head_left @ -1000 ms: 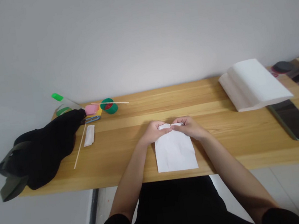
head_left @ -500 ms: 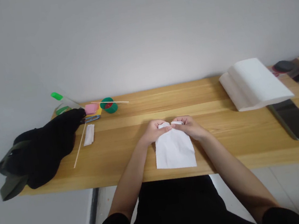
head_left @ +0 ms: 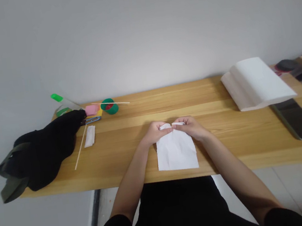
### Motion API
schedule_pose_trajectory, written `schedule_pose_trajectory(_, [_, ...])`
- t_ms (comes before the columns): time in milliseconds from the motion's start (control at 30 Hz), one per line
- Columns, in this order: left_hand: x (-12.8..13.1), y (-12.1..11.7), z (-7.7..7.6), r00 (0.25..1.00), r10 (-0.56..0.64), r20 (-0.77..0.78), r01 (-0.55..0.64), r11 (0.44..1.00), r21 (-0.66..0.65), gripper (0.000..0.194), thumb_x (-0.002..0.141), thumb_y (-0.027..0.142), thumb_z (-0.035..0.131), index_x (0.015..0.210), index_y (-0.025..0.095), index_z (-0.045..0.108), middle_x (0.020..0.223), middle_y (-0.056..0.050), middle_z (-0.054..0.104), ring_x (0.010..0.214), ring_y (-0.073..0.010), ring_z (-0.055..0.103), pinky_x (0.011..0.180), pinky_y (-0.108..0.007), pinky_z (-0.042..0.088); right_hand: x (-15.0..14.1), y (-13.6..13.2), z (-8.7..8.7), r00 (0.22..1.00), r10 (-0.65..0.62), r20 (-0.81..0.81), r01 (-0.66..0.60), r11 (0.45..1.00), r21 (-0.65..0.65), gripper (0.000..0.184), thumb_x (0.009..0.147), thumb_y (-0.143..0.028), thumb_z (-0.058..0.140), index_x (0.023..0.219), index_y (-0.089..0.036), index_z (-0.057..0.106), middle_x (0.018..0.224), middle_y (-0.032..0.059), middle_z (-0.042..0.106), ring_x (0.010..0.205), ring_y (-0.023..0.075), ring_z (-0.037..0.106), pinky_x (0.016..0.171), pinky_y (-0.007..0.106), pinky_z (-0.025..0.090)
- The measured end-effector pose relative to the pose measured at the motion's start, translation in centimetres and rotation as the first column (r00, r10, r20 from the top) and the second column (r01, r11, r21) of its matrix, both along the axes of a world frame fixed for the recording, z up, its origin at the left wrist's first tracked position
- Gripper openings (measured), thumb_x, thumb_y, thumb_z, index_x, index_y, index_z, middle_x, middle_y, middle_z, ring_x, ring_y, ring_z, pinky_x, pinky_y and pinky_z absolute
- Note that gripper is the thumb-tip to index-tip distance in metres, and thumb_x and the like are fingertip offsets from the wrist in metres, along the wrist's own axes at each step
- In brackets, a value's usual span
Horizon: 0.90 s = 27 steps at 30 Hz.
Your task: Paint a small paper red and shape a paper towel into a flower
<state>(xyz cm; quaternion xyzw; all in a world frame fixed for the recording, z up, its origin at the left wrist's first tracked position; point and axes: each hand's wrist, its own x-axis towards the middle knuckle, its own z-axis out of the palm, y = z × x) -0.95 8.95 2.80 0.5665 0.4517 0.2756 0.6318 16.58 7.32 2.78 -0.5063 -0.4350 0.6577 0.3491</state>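
A white paper tissue (head_left: 176, 152) is held at its far edge, its near end hanging toward the table's front edge. My left hand (head_left: 155, 131) pinches the upper left of the tissue, thumb on top. From the other side, my right hand (head_left: 190, 126) grips the upper right, its thumb almost meeting the left one. Between the thumbs the far edge shows a small notch or gap. The fingers under the tissue are hidden.
On the wooden table (head_left: 177, 100), a black cap (head_left: 47, 152), thin stick (head_left: 81, 147), folded white strip (head_left: 90, 136), blue cutter (head_left: 93, 119), pink pad (head_left: 92, 110) and green cup (head_left: 109, 106) lie left. A stack of paper towels (head_left: 258, 83) overlaps a phone (head_left: 299, 119) at right.
Almost nothing differs. Both hands keep the same grip on the tissue; the whole view has shifted very slightly.
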Motion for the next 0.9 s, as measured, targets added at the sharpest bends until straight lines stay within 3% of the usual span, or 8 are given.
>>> schedule_pose_trajectory(267, [-0.1, 0.2, -0.1, 0.997, -0.051, 0.050, 0.051, 0.999, 0.006, 0.035, 0.061, 0.046, 0.071, 0.058, 0.013, 0.058, 0.054, 0.003, 0.050, 0.051, -0.0077, 0.044, 0.049, -0.021, 0.031, 0.0, 0.0, 0.1, 1.000, 0.022, -0.015, -0.023, 1.000, -0.009, 0.044, 0.054, -0.053, 0.076, 0.065, -0.014, 0.058, 0.055, -0.0032, 0.054, 0.048, 0.0066, 0.044, 0.047, 0.022, 0.031])
schedule_pose_trajectory(600, [0.1, 0.2, 0.2, 1.000, -0.024, 0.019, 0.025, 1.000, -0.013, 0.044, 0.057, 0.050, 0.074, 0.051, 0.015, 0.048, 0.051, 0.006, 0.041, 0.048, -0.0054, 0.037, 0.046, -0.020, 0.026, 0.7, 0.4, 0.3, 0.998, 0.061, 0.018, -0.059, 0.996, -0.067, 0.042, 0.047, -0.046, 0.081, 0.060, -0.014, 0.058, 0.052, -0.0037, 0.053, 0.046, 0.0067, 0.043, 0.045, 0.021, 0.029])
schedule_pose_trajectory(767, [-0.1, 0.4, 0.5, 0.996, -0.094, -0.006, 0.093, 0.995, -0.032, 0.038, 0.057, 0.048, 0.074, 0.057, 0.014, 0.056, 0.053, 0.005, 0.047, 0.050, -0.0064, 0.040, 0.046, -0.020, 0.028, 1.0, 0.4, 0.7, 0.982, 0.185, 0.035, -0.182, 0.981, -0.068, 0.038, 0.046, -0.041, 0.082, 0.060, -0.014, 0.059, 0.052, -0.0049, 0.051, 0.047, 0.0056, 0.040, 0.043, 0.020, 0.026])
schedule_pose_trajectory(900, [-0.2, 0.4, 0.6, 0.995, -0.095, 0.017, 0.096, 0.994, -0.049, 0.035, 0.057, 0.044, 0.075, 0.056, 0.014, 0.057, 0.053, 0.005, 0.048, 0.050, -0.0062, 0.040, 0.046, -0.020, 0.028, 1.1, 0.3, 0.6, 0.984, 0.172, 0.045, -0.169, 0.984, -0.055, 0.034, 0.052, -0.040, 0.079, 0.062, -0.014, 0.059, 0.053, -0.0048, 0.051, 0.047, 0.0056, 0.041, 0.044, 0.020, 0.027])
